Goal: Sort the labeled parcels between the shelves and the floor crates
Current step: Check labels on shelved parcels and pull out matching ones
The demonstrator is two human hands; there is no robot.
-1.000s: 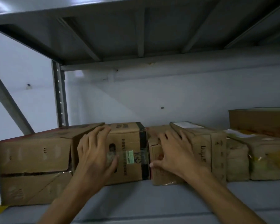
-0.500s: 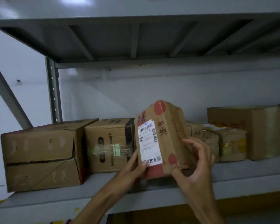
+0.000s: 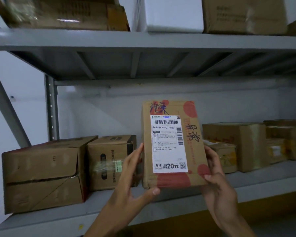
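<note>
A brown cardboard parcel (image 3: pixel 191 134) with red spots, handwritten marks and a white shipping label is held upright in front of the middle shelf, label facing me. My left hand (image 3: pixel 133 183) grips its lower left edge, thumb under the bottom corner. My right hand (image 3: pixel 215 178) holds its lower right edge, fingers behind the box. The grey metal shelf (image 3: pixel 99 202) lies just behind and below the parcel.
On the shelf stand a large dented carton (image 3: pixel 41 175) at left, a taped box (image 3: pixel 109 161) beside it, and several brown boxes (image 3: pixel 249 144) at right. The upper shelf (image 3: pixel 143 40) carries more cartons and a white box (image 3: pixel 173 14). A grey upright post (image 3: pixel 51 110) stands at left.
Both hands pulled the spotted parcel off the shelf, raised it and turned it so the label faces me. My view has drawn back and tilted up, showing the upper shelf.
</note>
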